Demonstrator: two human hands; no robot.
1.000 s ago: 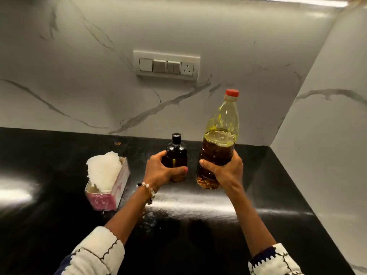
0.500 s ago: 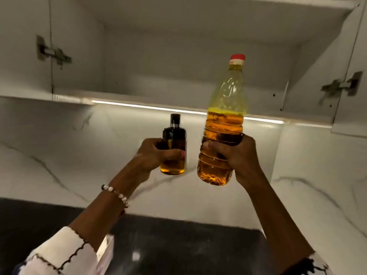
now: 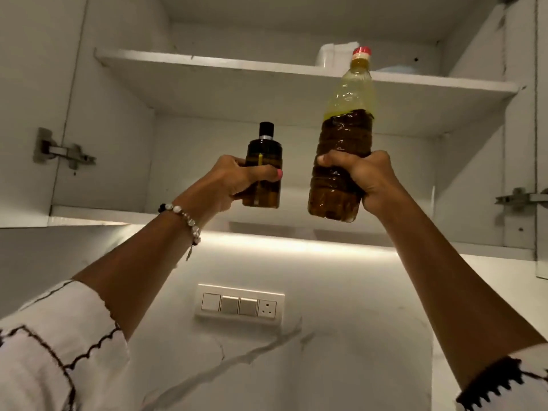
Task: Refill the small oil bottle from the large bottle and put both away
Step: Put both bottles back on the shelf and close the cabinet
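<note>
My left hand [image 3: 228,182] grips the small dark oil bottle [image 3: 264,155] with a black cap, holding it upright in front of the lower compartment of the open wall cabinet [image 3: 112,215]. My right hand [image 3: 367,176] grips the large plastic bottle [image 3: 345,129] around its middle; it has a red cap and is more than half full of amber oil. Both bottles are raised in the air, side by side, with their bases just above the cabinet's bottom shelf edge. The large bottle's top reaches the upper shelf [image 3: 237,69].
White containers [image 3: 335,56] stand at the back of the upper shelf. Door hinges [image 3: 59,151] sit on the left cabinet wall and on the right [image 3: 519,198]. A switch panel [image 3: 238,304] is on the marble wall below a light strip.
Both hands have lifted the bottles from the counter up to the open cabinet. My view has tilted upward, so the counter and tissue box are out of sight.
</note>
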